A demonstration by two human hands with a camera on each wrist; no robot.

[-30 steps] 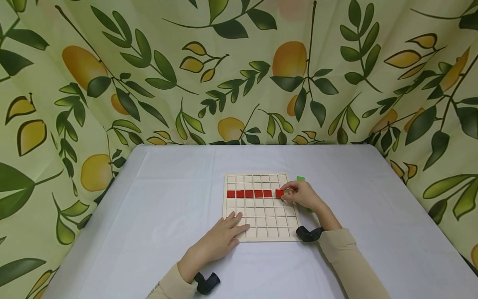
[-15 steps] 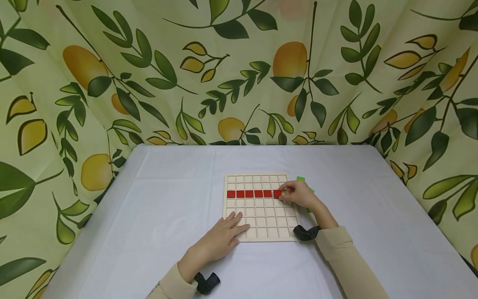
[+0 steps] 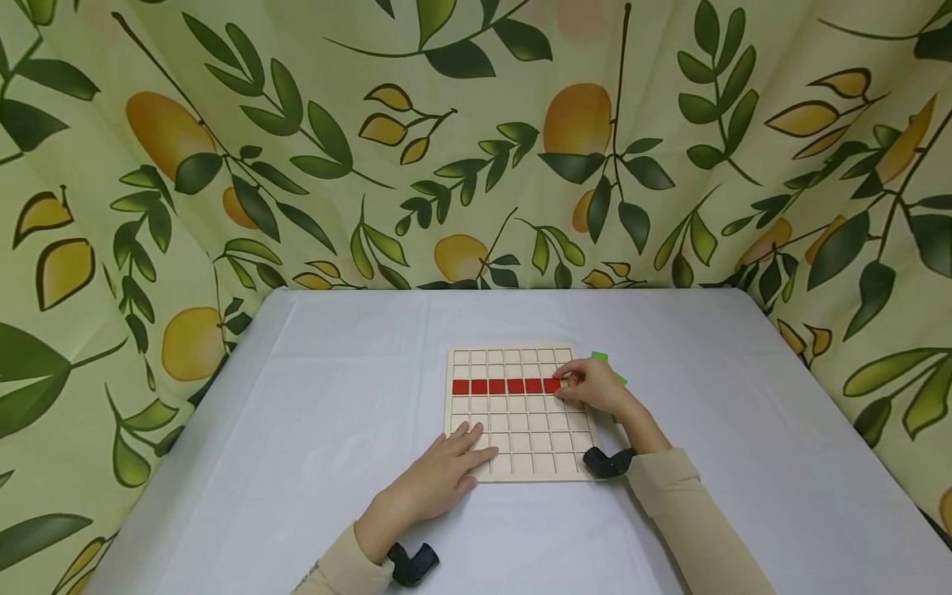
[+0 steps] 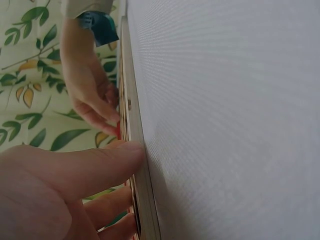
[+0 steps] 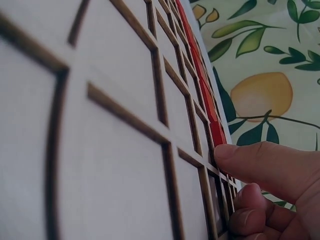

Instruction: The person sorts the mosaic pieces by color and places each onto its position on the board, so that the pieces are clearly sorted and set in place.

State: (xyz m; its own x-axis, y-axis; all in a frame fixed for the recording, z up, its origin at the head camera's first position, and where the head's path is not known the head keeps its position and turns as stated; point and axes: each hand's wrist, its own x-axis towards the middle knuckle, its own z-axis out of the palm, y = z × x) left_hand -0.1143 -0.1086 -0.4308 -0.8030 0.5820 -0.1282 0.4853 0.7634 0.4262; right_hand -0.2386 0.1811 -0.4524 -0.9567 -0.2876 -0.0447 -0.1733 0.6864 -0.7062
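Head view: right of and below the frame's centre, my right grip (image 3: 595, 387) pinches the rightmost red tile (image 3: 550, 386); my left grip (image 3: 435, 473), fingers extended, rests on the board (image 3: 531, 442). I judge the tile light, stiff, perhaps slippery, best held by opposite edges.

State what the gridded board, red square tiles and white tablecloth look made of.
Gridded board: probably matte wood, from its pale edge and brown groove walls. Red square tiles: painted wood or plastic; their smooth, even red leaves it open. White tablecloth: apparently matte woven fabric, given the fine weave.
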